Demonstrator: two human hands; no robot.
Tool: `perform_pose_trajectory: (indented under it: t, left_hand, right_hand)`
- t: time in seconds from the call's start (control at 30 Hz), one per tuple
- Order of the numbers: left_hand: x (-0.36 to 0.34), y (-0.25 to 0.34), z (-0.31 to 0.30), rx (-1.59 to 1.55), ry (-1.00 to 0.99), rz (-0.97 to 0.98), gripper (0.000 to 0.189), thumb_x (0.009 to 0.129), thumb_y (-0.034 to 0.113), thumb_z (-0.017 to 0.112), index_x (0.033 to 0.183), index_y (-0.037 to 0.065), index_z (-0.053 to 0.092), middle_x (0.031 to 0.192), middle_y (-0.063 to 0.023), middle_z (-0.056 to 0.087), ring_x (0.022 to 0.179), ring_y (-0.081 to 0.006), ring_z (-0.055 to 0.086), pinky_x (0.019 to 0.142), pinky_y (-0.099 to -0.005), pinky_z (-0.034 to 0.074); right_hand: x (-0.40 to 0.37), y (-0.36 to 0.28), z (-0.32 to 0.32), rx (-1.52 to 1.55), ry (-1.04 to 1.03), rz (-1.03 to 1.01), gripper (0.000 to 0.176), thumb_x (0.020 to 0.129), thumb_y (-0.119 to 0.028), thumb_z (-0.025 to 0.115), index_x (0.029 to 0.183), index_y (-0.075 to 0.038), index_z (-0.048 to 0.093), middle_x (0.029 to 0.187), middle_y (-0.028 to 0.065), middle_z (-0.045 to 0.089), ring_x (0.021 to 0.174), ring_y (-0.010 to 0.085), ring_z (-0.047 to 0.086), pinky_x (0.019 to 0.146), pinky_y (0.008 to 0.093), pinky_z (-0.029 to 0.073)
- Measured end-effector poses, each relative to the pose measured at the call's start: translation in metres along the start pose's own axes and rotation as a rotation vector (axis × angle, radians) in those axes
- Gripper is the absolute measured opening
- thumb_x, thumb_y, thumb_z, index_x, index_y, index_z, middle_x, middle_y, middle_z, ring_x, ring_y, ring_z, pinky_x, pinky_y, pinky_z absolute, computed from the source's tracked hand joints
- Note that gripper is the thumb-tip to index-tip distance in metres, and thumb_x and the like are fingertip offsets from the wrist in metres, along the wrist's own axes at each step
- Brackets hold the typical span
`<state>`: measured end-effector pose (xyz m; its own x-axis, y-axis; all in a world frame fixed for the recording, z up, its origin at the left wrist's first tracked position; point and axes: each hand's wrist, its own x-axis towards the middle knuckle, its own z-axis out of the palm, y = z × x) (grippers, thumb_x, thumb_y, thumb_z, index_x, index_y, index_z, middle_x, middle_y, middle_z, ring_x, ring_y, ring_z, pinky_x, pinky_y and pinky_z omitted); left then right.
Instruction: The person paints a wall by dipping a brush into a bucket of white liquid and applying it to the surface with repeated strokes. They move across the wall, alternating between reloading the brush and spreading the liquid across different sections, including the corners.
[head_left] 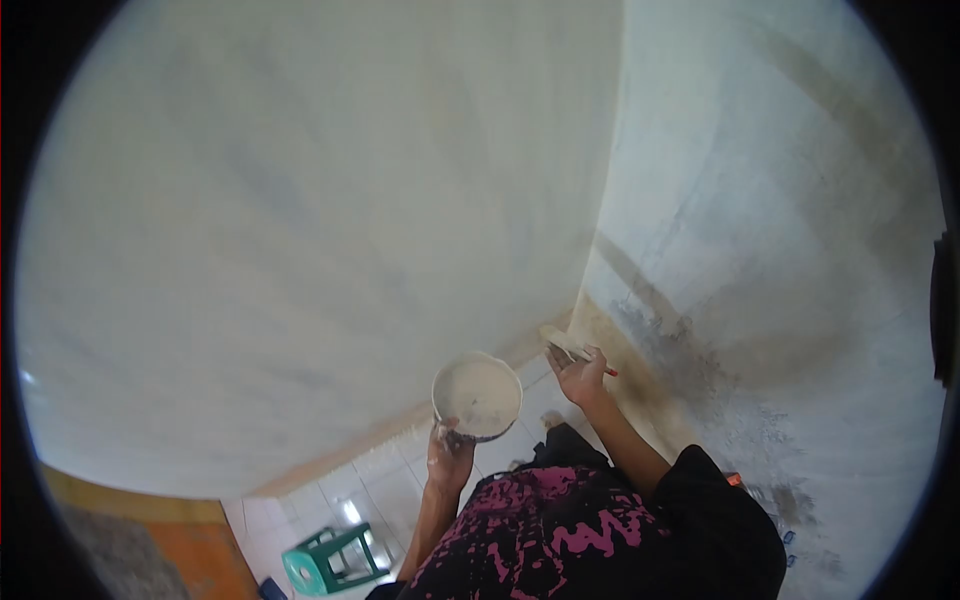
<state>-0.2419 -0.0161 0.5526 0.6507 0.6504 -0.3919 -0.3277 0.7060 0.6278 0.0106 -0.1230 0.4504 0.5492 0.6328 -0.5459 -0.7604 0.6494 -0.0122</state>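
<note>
My left hand (450, 455) grips the lower side of a round bucket (437, 398), its fingers at the rim nearest me. Pale, creamy paint (482, 392) lies inside, with some smeared on the fingers. In my right hand (578, 378) is a paintbrush (567, 346) coated in the same pale colour, its red handle end sticking out past the palm. The brush head points away from me, overlapping the foot of the wall corner in this view. The bucket is held up in front of my chest, left of the brush.
A broad pale wall (330, 220) fills the left and meets a stained, patchy wall (770, 250) at the corner. Below on the tiled floor (380, 465) stands a green plastic stool (325, 562). An orange panel (195, 555) is at lower left.
</note>
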Motion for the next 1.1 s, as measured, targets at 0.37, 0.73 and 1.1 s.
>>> perform_pose_trajectory:
  t: [0.37, 0.73, 1.1]
  left_hand:
    - [0.107, 0.042, -0.017, -0.104, -0.005, -0.074, 0.045, 0.084, 0.018, 0.058, 0.125, -0.001, 0.051, 0.125, -0.0149, 0.056, 0.115, -0.0275, 0.052, 0.100, -0.0408, 0.041]
    - [0.145, 0.046, -0.011, -0.126, -0.026, 0.034, 0.047, 0.084, 0.017, 0.057, 0.126, -0.002, 0.049, 0.127, -0.0145, 0.056, 0.119, -0.0277, 0.052, 0.105, -0.0416, 0.037]
    - [0.141, 0.033, 0.002, -0.122, 0.096, 0.107, 0.052, 0.082, 0.015, 0.057, 0.130, 0.000, 0.044, 0.125, -0.0161, 0.054, 0.117, -0.0301, 0.052, 0.098, -0.0440, 0.044]
  right_hand:
    - [0.055, 0.045, 0.056, -0.294, 0.047, 0.039, 0.039, 0.088, -0.030, 0.059, 0.111, 0.000, 0.050, 0.103, 0.0133, 0.060, 0.093, 0.0248, 0.063, 0.085, 0.0399, 0.053]
    - [0.077, 0.043, 0.122, -0.358, -0.090, 0.185, 0.035, 0.088, -0.031, 0.064, 0.107, -0.003, 0.056, 0.089, 0.0081, 0.060, 0.076, 0.0222, 0.062, 0.075, 0.0351, 0.053]
    - [0.102, 0.069, 0.152, -0.885, -0.204, 0.353, 0.037, 0.089, -0.031, 0.065, 0.116, -0.007, 0.056, 0.105, 0.0068, 0.064, 0.091, 0.0196, 0.064, 0.081, 0.0357, 0.052]
